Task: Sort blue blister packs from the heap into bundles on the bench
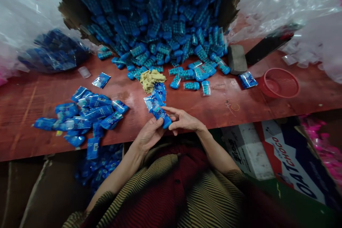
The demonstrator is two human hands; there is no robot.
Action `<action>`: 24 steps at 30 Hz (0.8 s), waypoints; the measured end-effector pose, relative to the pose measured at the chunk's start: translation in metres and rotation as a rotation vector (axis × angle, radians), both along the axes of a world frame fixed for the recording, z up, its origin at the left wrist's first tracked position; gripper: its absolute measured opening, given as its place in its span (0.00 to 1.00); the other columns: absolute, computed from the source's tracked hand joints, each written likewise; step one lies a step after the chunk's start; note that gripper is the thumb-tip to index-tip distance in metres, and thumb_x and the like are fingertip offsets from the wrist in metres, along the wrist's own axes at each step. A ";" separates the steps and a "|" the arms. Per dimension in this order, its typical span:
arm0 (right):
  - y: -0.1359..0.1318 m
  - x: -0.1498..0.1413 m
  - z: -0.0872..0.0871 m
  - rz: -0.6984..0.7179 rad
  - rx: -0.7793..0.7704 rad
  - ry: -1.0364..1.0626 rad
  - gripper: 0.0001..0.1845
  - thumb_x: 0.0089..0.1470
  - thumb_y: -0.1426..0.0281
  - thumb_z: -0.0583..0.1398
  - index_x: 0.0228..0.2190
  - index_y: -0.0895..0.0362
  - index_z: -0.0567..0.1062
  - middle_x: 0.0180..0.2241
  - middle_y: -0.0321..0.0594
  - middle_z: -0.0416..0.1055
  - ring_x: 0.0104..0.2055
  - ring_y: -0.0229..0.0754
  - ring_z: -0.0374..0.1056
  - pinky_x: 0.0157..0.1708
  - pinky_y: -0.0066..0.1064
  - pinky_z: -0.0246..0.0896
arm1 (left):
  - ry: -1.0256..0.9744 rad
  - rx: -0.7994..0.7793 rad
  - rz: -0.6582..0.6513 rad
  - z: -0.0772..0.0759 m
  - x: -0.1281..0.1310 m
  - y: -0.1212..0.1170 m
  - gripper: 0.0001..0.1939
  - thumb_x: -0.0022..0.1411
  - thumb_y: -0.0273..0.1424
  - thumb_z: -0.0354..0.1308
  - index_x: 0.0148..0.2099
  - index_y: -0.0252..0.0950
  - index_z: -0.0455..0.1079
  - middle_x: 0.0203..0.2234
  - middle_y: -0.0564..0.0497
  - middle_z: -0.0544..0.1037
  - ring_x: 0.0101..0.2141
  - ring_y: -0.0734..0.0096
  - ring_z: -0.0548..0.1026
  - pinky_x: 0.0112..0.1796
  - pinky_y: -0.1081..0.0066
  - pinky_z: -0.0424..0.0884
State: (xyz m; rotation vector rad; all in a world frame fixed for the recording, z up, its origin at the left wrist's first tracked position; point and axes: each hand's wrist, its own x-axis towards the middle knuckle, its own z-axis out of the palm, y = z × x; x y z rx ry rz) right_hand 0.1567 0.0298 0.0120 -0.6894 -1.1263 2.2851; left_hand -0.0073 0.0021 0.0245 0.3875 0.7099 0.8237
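Note:
Above the table's front edge, a small blue-capped container in a printed blue wrapper (163,117) is between both hands. My left hand (148,133) pinches its lower left side with the thumb. My right hand (185,120) has its fingers closed on the right side, the index finger lying along the top. Just beyond it, flat printed blue wrappers (160,92) lie under a crumpled yellow cloth (151,79). On the left, wrapped blue containers (88,108) form a loose pile. Several clear containers of blue balls (191,85) lie behind the hands.
A torn cardboard box (72,14) spills many blue containers (160,25) onto the red table (213,110). To the right are a grey block (237,59), a blue packet (247,79) and a red basket (279,82). A bag of blue wrappers (55,51) sits left.

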 end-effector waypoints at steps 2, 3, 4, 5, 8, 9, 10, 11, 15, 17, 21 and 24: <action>0.001 0.001 0.003 -0.004 0.001 -0.004 0.44 0.44 0.77 0.64 0.60 0.51 0.53 0.26 0.26 0.66 0.20 0.27 0.63 0.18 0.20 0.65 | 0.000 0.026 -0.018 0.001 0.002 -0.001 0.15 0.51 0.38 0.65 0.37 0.32 0.75 0.33 0.47 0.78 0.35 0.66 0.74 0.43 0.64 0.70; 0.001 0.001 0.004 -0.009 0.004 -0.011 0.44 0.44 0.77 0.64 0.60 0.52 0.54 0.23 0.24 0.64 0.19 0.28 0.64 0.18 0.20 0.65 | -0.001 0.038 -0.021 0.001 0.002 -0.001 0.15 0.51 0.38 0.64 0.37 0.32 0.75 0.32 0.47 0.78 0.35 0.65 0.74 0.43 0.64 0.70; 0.001 0.001 0.005 -0.015 0.009 -0.019 0.44 0.44 0.77 0.64 0.60 0.52 0.54 0.21 0.22 0.61 0.18 0.29 0.64 0.18 0.21 0.65 | -0.002 0.046 -0.017 0.001 0.004 -0.002 0.15 0.52 0.38 0.64 0.36 0.32 0.75 0.31 0.47 0.78 0.35 0.65 0.74 0.42 0.64 0.70; 0.000 0.002 0.005 -0.022 0.016 -0.027 0.43 0.44 0.77 0.64 0.60 0.52 0.55 0.19 0.21 0.59 0.18 0.29 0.65 0.18 0.21 0.65 | 0.002 0.052 -0.004 0.001 0.005 -0.004 0.14 0.52 0.39 0.63 0.35 0.32 0.75 0.30 0.47 0.77 0.34 0.66 0.74 0.42 0.65 0.70; -0.003 0.001 0.002 -0.043 0.055 -0.036 0.40 0.46 0.75 0.64 0.59 0.53 0.58 0.18 0.20 0.58 0.17 0.31 0.67 0.17 0.21 0.63 | 0.031 0.048 0.063 0.001 0.010 -0.008 0.13 0.52 0.39 0.63 0.33 0.32 0.74 0.27 0.49 0.77 0.30 0.70 0.73 0.38 0.68 0.70; -0.004 0.001 0.001 -0.053 0.069 -0.035 0.38 0.47 0.74 0.63 0.59 0.53 0.58 0.17 0.20 0.59 0.17 0.31 0.67 0.17 0.20 0.63 | 0.042 0.047 0.083 0.001 0.011 -0.009 0.13 0.52 0.39 0.64 0.33 0.33 0.74 0.27 0.50 0.77 0.29 0.71 0.73 0.37 0.68 0.71; -0.005 0.001 -0.001 -0.068 0.081 -0.030 0.37 0.48 0.74 0.62 0.59 0.53 0.57 0.17 0.21 0.60 0.16 0.31 0.67 0.17 0.20 0.62 | 0.048 0.045 0.099 0.003 0.013 -0.010 0.13 0.51 0.38 0.64 0.34 0.33 0.74 0.28 0.50 0.77 0.28 0.71 0.73 0.36 0.69 0.71; -0.006 0.001 -0.003 -0.082 0.087 -0.025 0.37 0.49 0.73 0.61 0.59 0.54 0.57 0.16 0.21 0.62 0.16 0.31 0.67 0.18 0.20 0.62 | 0.049 0.042 0.112 0.004 0.014 -0.010 0.13 0.51 0.38 0.64 0.34 0.33 0.74 0.29 0.50 0.77 0.28 0.72 0.73 0.35 0.70 0.71; -0.006 0.002 -0.006 -0.092 0.054 0.008 0.38 0.50 0.71 0.61 0.60 0.53 0.54 0.22 0.26 0.71 0.18 0.31 0.69 0.19 0.21 0.65 | 0.026 0.008 0.127 0.009 0.014 -0.010 0.14 0.50 0.32 0.66 0.40 0.34 0.74 0.33 0.49 0.79 0.33 0.72 0.74 0.37 0.72 0.70; -0.005 0.002 -0.006 -0.071 0.035 0.023 0.40 0.49 0.70 0.62 0.60 0.53 0.53 0.25 0.28 0.72 0.18 0.31 0.69 0.19 0.21 0.65 | 0.022 0.009 0.115 0.010 0.014 -0.010 0.15 0.49 0.32 0.66 0.41 0.34 0.74 0.34 0.49 0.79 0.33 0.71 0.74 0.37 0.71 0.71; -0.006 0.000 -0.003 -0.085 0.063 0.005 0.39 0.50 0.68 0.63 0.60 0.54 0.54 0.21 0.26 0.69 0.17 0.32 0.68 0.18 0.20 0.63 | 0.057 0.052 0.122 0.008 0.016 -0.010 0.15 0.48 0.36 0.66 0.36 0.32 0.74 0.31 0.48 0.78 0.30 0.70 0.74 0.33 0.70 0.71; -0.008 -0.002 -0.002 -0.114 0.101 -0.047 0.36 0.51 0.66 0.62 0.59 0.55 0.57 0.16 0.24 0.66 0.16 0.32 0.67 0.17 0.20 0.62 | 0.097 0.045 0.155 0.007 0.019 -0.012 0.15 0.48 0.38 0.66 0.34 0.32 0.74 0.31 0.47 0.78 0.32 0.67 0.74 0.34 0.69 0.71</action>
